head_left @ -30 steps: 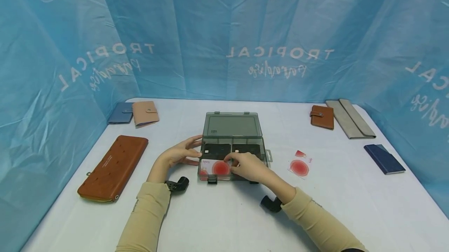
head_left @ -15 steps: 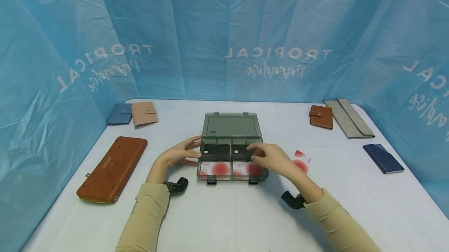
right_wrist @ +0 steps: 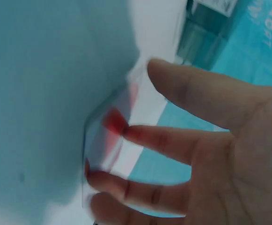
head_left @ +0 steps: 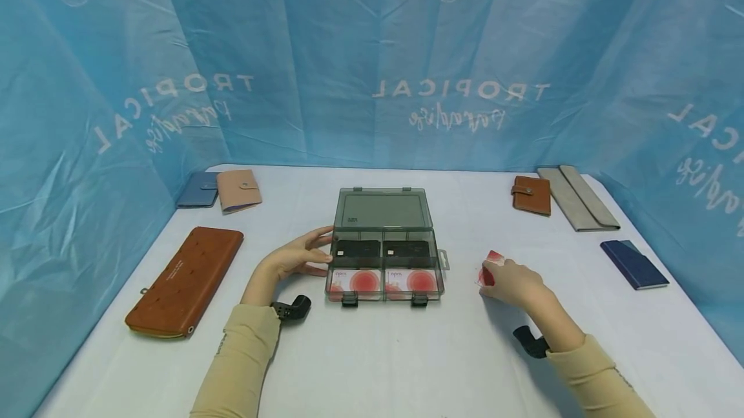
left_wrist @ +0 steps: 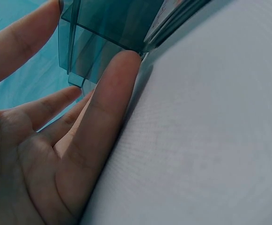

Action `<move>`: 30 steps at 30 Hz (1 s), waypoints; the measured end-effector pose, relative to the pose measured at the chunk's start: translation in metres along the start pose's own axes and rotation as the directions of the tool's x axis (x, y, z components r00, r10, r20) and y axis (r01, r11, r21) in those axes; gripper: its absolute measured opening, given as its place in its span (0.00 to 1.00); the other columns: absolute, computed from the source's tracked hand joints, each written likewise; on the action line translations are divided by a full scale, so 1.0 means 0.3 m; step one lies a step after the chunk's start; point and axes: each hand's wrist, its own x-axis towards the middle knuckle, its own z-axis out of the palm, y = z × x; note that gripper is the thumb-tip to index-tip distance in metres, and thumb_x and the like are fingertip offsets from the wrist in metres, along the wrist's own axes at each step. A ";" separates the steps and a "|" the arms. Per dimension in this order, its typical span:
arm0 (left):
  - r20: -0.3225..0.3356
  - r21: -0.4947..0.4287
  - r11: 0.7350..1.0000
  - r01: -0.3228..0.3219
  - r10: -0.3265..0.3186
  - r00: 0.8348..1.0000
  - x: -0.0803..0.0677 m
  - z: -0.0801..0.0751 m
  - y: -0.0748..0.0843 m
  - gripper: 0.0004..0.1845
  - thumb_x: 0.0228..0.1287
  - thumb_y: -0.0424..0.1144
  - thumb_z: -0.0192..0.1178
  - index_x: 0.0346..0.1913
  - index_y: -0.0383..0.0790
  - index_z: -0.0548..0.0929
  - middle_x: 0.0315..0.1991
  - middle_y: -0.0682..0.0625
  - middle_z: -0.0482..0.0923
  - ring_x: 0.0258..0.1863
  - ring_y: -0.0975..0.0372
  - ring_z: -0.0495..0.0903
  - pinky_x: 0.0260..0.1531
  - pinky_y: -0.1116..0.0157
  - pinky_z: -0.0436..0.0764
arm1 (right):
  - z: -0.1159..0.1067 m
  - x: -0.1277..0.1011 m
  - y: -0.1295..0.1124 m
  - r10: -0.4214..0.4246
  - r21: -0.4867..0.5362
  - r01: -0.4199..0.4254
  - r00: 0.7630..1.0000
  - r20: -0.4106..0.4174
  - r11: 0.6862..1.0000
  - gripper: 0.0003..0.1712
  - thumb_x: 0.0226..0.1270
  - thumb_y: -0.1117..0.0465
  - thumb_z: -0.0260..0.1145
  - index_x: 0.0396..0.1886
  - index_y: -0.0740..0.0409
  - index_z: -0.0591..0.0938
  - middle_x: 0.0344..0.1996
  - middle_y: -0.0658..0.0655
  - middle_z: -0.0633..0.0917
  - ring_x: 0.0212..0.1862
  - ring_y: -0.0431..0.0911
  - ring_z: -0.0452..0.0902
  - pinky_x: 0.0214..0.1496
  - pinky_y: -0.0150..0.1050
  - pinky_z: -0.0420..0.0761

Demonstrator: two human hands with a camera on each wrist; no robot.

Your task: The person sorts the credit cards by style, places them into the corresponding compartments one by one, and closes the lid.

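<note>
My left hand [head_left: 292,256] rests against the left side of a green see-through plastic box [head_left: 383,210], its lid swung back. In the left wrist view, my straight thumb and fingers touch the box wall [left_wrist: 107,23]. Inside, black cards [head_left: 356,249] lie in the two back compartments and red-and-white cards [head_left: 356,280] in the two front ones. Right of the box, my right hand [head_left: 514,283] is over a red-and-white card [head_left: 495,257] on the table. In the right wrist view, extended fingertips touch this card [right_wrist: 98,145], with the thumb held apart from it.
On the left lie a long brown wallet [head_left: 186,282], a tan card holder [head_left: 239,190] and a blue one [head_left: 199,190]. On the right are a small brown wallet [head_left: 531,195], a grey flap pouch [head_left: 579,198] and a navy wallet [head_left: 633,264]. A blue curtain [head_left: 372,56] surrounds the table.
My right hand has let go of a card in the box's front row and moved right to the loose card on the table. The left hand has stayed at the box.
</note>
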 end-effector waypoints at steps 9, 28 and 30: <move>0.001 0.001 1.000 -0.001 0.001 1.000 -0.006 0.002 0.002 0.45 0.59 0.33 0.60 0.74 0.46 0.45 0.73 0.40 0.39 0.62 0.40 0.63 0.50 0.51 0.77 | 0.014 0.032 -0.015 -0.115 -0.021 0.115 0.993 -0.022 0.993 0.28 0.57 0.50 0.67 0.53 0.62 0.74 0.46 0.71 0.75 0.41 0.62 0.74 0.39 0.58 0.77; 0.014 -0.016 1.000 -0.012 0.012 1.000 -0.004 -0.002 0.005 0.45 0.59 0.32 0.59 0.74 0.46 0.45 0.73 0.40 0.40 0.62 0.40 0.63 0.51 0.50 0.76 | -0.023 0.192 0.140 -0.239 0.228 0.260 0.964 -0.116 0.938 0.49 0.41 0.71 0.74 0.66 0.56 0.63 0.53 0.71 0.70 0.52 0.63 0.66 0.48 0.58 0.76; 0.012 -0.018 1.000 -0.010 0.011 1.000 -0.004 -0.001 0.005 0.45 0.58 0.32 0.60 0.73 0.46 0.45 0.73 0.40 0.40 0.61 0.40 0.64 0.51 0.50 0.76 | -0.028 0.198 0.132 -0.236 0.187 0.258 0.963 -0.132 0.948 0.49 0.41 0.70 0.75 0.66 0.57 0.64 0.53 0.70 0.73 0.51 0.63 0.66 0.46 0.57 0.74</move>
